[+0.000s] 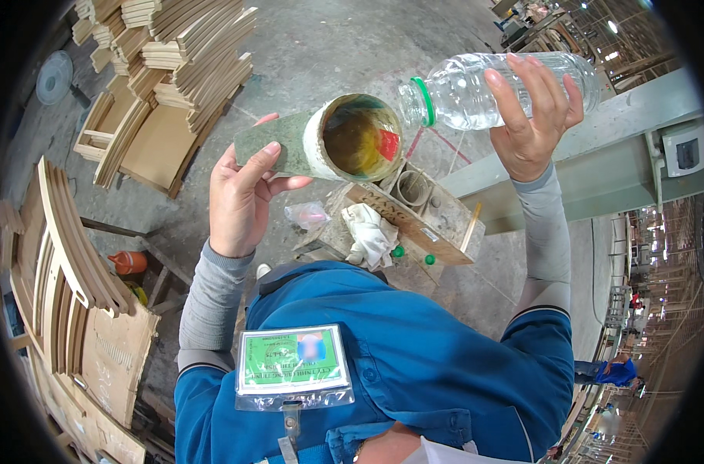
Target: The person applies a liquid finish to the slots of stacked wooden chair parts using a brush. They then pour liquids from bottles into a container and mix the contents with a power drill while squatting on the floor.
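My left hand (243, 185) is closed on the flat grey-green handle (278, 145) of a round cup (315, 147), with the thumb across the front. The cup's stained mouth faces me; inside are yellowish-brown stains or liquid and a red patch (388, 145). In my right hand (531, 116) is a clear plastic bottle (468, 85) with a green ring at its neck, lying nearly sideways. Its uncapped mouth is close to the cup's right rim. Whether any liquid is flowing, I cannot tell.
Below the cup stands a wooden box (421, 232) with a tube-like container (412, 188), a white cloth (369, 234) and green caps (429, 260) about it. Curved wooden parts (205, 69) are stacked at left. A grey steel beam (630, 147) crosses at right, and a person (616, 373) is farther off.
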Tool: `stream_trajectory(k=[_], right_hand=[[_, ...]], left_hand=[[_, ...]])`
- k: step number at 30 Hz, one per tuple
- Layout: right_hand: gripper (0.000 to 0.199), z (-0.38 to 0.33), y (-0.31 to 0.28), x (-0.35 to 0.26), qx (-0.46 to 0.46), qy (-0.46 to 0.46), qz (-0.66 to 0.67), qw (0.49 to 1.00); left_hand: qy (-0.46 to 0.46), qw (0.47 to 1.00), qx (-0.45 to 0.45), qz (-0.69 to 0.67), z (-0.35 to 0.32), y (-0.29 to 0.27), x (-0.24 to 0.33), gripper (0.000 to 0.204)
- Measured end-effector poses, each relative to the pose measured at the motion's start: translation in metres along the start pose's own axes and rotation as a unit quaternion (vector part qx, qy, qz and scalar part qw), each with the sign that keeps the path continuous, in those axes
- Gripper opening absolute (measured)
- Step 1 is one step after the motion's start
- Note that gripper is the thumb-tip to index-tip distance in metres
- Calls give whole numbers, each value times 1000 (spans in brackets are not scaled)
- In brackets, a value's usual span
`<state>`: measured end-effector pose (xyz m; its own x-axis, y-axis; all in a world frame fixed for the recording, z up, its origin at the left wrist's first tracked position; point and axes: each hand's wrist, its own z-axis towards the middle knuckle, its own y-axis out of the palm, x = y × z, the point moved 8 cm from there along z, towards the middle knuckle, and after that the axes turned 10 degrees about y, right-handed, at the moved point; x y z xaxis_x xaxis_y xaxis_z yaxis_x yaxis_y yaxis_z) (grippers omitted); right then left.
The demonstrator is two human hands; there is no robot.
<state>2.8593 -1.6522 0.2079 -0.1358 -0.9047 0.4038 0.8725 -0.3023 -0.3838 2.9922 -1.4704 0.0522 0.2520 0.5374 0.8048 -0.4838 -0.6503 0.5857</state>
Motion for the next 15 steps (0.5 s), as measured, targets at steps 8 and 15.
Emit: stream_trajectory(k=[8,15], right_hand=[[43,1,0,0,5,-1,9,1000],[65,3,-3,9,13,12,83,996]], left_hand=[[-2,1000,-1,10,0,-5,-5,42],[-4,1000,19,-15,-1,-3,-5,39]])
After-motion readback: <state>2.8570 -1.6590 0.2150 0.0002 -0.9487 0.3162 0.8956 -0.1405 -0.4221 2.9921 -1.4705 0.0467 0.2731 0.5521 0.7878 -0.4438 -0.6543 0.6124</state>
